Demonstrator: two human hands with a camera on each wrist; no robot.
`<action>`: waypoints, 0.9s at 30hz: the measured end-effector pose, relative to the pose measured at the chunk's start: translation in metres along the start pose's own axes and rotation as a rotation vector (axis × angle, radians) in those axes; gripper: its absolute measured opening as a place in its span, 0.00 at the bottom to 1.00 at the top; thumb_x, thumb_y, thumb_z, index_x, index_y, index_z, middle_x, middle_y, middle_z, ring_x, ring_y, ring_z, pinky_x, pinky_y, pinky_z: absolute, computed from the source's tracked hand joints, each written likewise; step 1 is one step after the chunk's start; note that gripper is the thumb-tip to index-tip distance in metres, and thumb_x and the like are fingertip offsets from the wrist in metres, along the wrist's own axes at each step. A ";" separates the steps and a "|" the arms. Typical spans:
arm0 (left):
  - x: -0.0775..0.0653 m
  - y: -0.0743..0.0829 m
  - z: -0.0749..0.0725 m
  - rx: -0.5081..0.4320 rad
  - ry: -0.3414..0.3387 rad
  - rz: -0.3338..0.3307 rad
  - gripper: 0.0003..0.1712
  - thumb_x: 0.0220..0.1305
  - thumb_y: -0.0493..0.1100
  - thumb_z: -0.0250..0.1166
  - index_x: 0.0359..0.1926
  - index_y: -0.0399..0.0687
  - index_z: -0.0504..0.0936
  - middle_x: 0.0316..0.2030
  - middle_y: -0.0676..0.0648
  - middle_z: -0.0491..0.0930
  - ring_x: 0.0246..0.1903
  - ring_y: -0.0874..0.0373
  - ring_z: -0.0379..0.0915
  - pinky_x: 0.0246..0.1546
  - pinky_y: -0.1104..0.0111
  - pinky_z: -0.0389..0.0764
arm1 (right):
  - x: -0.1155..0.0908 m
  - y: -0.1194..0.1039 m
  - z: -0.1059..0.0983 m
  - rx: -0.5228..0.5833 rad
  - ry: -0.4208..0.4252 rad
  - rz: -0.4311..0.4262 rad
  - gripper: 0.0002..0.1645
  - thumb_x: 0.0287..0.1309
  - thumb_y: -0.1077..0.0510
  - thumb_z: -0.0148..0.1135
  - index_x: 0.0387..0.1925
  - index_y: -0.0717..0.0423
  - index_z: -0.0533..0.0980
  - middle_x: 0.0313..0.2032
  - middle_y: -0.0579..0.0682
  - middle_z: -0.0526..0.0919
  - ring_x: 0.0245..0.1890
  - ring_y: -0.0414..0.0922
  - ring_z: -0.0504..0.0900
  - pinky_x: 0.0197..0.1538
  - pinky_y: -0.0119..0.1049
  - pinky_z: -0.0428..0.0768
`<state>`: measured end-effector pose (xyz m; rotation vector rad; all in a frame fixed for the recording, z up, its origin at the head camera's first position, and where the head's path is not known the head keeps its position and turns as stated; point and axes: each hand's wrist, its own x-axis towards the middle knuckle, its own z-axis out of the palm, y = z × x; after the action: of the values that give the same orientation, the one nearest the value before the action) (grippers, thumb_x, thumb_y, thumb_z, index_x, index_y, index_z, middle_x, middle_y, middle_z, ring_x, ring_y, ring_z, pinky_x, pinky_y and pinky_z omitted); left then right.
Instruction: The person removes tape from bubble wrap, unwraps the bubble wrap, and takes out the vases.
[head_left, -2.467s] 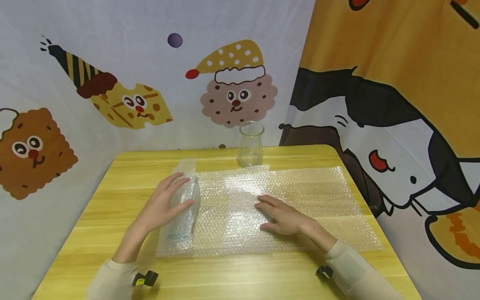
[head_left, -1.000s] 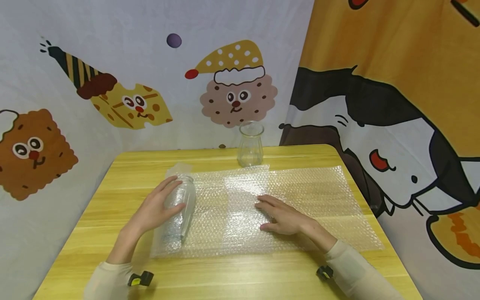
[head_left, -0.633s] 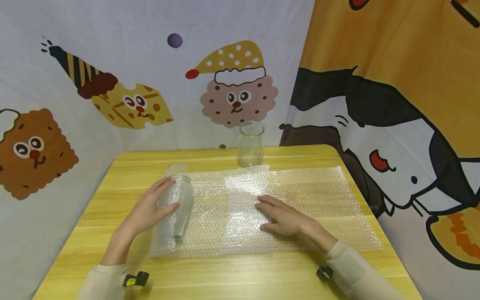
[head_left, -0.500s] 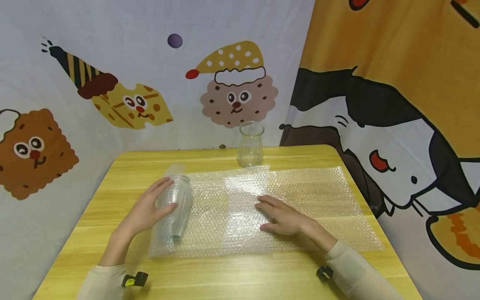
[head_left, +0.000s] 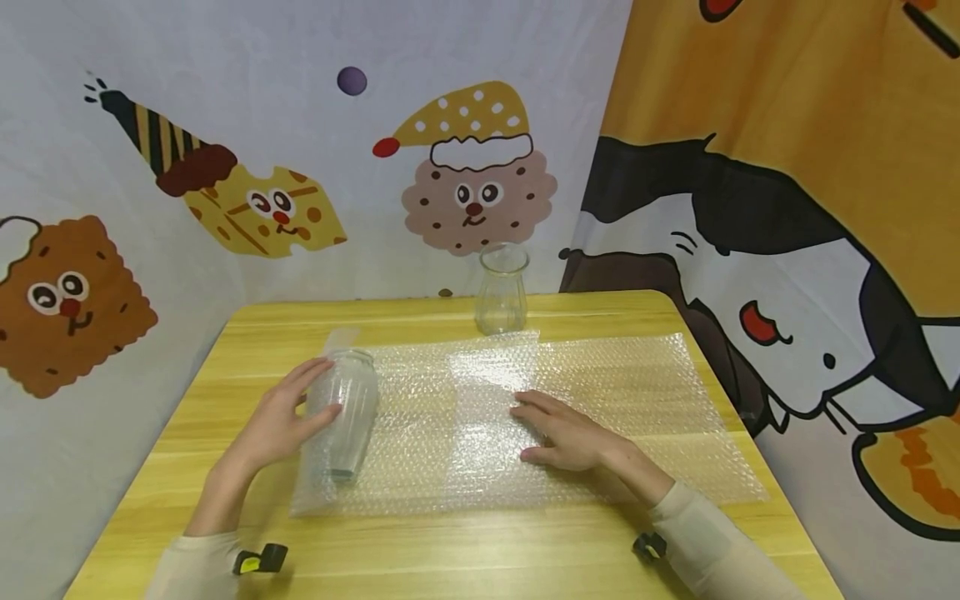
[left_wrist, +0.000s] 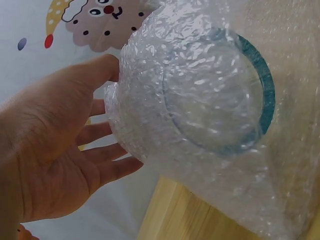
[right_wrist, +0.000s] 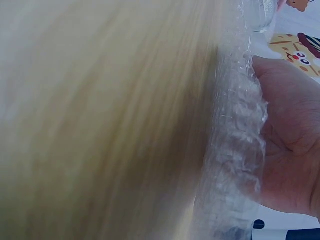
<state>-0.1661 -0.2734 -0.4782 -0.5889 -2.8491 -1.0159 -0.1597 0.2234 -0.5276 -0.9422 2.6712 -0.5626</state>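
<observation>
On a sheet of bubble wrap [head_left: 420, 433], a clear glass vase [head_left: 360, 417] lies on its side at the left end. A fold of the wrap covers its left side. My left hand [head_left: 279, 423] touches that wrapped side with spread fingers and thumb. Through the plastic, the left wrist view shows the vase's teal-tinted round base, the palm standing off from it. Fingers spread, my right hand [head_left: 566, 433] rests on the middle of the sheet. In the right wrist view, the wrap's bubbly edge stands beside the right palm [right_wrist: 290, 140].
Upright near the far edge of the wooden table [head_left: 420, 550] stands a second clear glass vase [head_left: 501, 292], just behind the wrap. Cloth printed with cartoon figures [head_left: 480, 200] hangs behind the table and along its sides.
My left hand has moved left, and the vase has rolled left with it. More of its glass shows outside the folded wrap. The right hand has stayed in place.
</observation>
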 end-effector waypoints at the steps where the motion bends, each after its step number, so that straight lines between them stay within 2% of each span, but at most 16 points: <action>1: 0.000 0.000 -0.001 -0.008 -0.005 -0.007 0.42 0.78 0.44 0.74 0.84 0.34 0.68 0.84 0.26 0.63 0.79 0.21 0.66 0.68 0.30 0.84 | 0.000 0.000 0.000 0.000 0.000 -0.001 0.48 0.77 0.37 0.70 0.86 0.54 0.67 0.89 0.61 0.60 0.89 0.64 0.61 0.89 0.67 0.64; 11: -0.006 -0.013 -0.011 -0.084 -0.042 -0.063 0.43 0.80 0.44 0.73 0.86 0.37 0.65 0.86 0.28 0.61 0.82 0.24 0.63 0.69 0.34 0.84 | 0.000 0.002 0.001 -0.009 0.003 -0.003 0.48 0.77 0.37 0.70 0.86 0.54 0.67 0.89 0.61 0.60 0.89 0.64 0.61 0.89 0.68 0.63; 18: -0.012 -0.023 -0.018 -0.158 -0.060 -0.090 0.44 0.81 0.45 0.71 0.88 0.41 0.63 0.87 0.30 0.61 0.83 0.26 0.61 0.73 0.36 0.80 | 0.000 0.002 0.001 -0.007 -0.002 -0.004 0.48 0.77 0.36 0.70 0.86 0.54 0.66 0.89 0.61 0.60 0.89 0.64 0.61 0.89 0.67 0.64; 20: -0.014 -0.026 -0.019 -0.177 -0.061 -0.102 0.44 0.82 0.45 0.71 0.89 0.43 0.62 0.87 0.31 0.60 0.84 0.26 0.60 0.73 0.48 0.85 | 0.000 0.002 0.001 -0.008 -0.001 -0.004 0.48 0.77 0.36 0.69 0.86 0.54 0.66 0.89 0.60 0.60 0.89 0.64 0.61 0.89 0.67 0.64; 22: -0.016 -0.029 -0.020 -0.192 -0.060 -0.107 0.44 0.82 0.46 0.71 0.89 0.43 0.62 0.88 0.31 0.59 0.84 0.24 0.59 0.71 0.67 0.87 | 0.000 0.002 0.001 -0.009 -0.001 -0.003 0.48 0.77 0.36 0.69 0.86 0.54 0.66 0.89 0.60 0.60 0.89 0.64 0.61 0.89 0.67 0.64; 24: -0.018 -0.031 -0.021 -0.211 -0.067 -0.118 0.44 0.83 0.47 0.70 0.89 0.44 0.61 0.89 0.31 0.58 0.84 0.23 0.58 0.66 0.85 0.81 | 0.000 0.002 0.001 -0.009 -0.001 -0.002 0.48 0.77 0.36 0.69 0.86 0.54 0.66 0.89 0.60 0.60 0.89 0.63 0.61 0.89 0.66 0.65; 25: -0.018 -0.031 -0.022 -0.219 -0.069 -0.123 0.44 0.83 0.47 0.70 0.89 0.44 0.61 0.89 0.31 0.57 0.84 0.23 0.57 0.63 0.91 0.75 | 0.000 0.002 0.001 -0.009 0.000 -0.002 0.48 0.77 0.36 0.69 0.86 0.54 0.66 0.89 0.60 0.60 0.89 0.63 0.61 0.89 0.66 0.65; 27: -0.019 -0.032 -0.022 -0.229 -0.075 -0.131 0.45 0.83 0.48 0.69 0.90 0.45 0.60 0.89 0.32 0.56 0.84 0.23 0.56 0.61 0.96 0.70 | 0.000 0.002 0.002 -0.009 0.001 -0.003 0.48 0.77 0.36 0.69 0.86 0.54 0.67 0.89 0.60 0.60 0.89 0.64 0.61 0.89 0.67 0.65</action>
<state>-0.1618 -0.3160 -0.4833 -0.4682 -2.8899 -1.3834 -0.1602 0.2247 -0.5302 -0.9491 2.6760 -0.5527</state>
